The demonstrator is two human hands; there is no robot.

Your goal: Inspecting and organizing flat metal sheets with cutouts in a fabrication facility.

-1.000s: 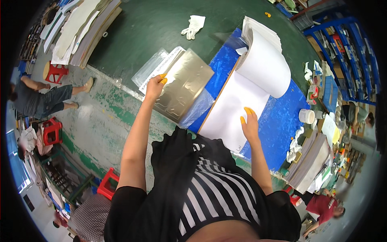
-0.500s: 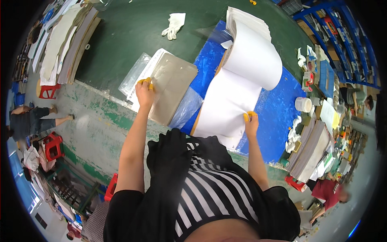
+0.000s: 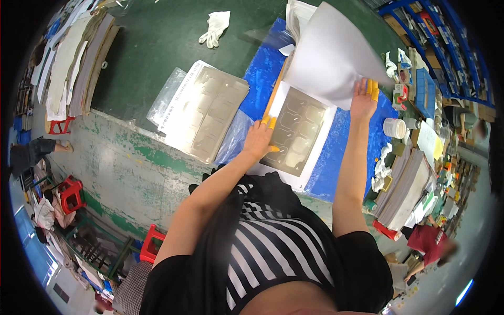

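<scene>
A grey sheet with rounded rectangular outlines [image 3: 298, 131] lies on a white page of a large paper pad [image 3: 318, 152]. My left hand [image 3: 258, 139] is at the sheet's left edge, fingers apart, yellow covers on the fingertips; it appears to touch sheet and pad border. My right hand [image 3: 363, 105], fingers stretched out and also in yellow covers, rests against the lifted white page [image 3: 331, 58], which curls away toward the far side. To the left lies a stack of similar grey sheets [image 3: 218, 105], with a printed white paper strip [image 3: 181, 100] along its left side.
Under the pad is a blue mat [image 3: 346, 152] on the green table [image 3: 142, 68]. A white glove [image 3: 215, 29] lies at the far side. Tall paper stacks stand left [image 3: 79, 68] and right [image 3: 401, 191]. A white tub [image 3: 394, 127] stands right. Other people are farther off at both sides.
My left hand has moved right from the stack of grey sheets to the pad. My right hand has moved up and away. A grey sheet now lies on the pad, and the upper page is higher.
</scene>
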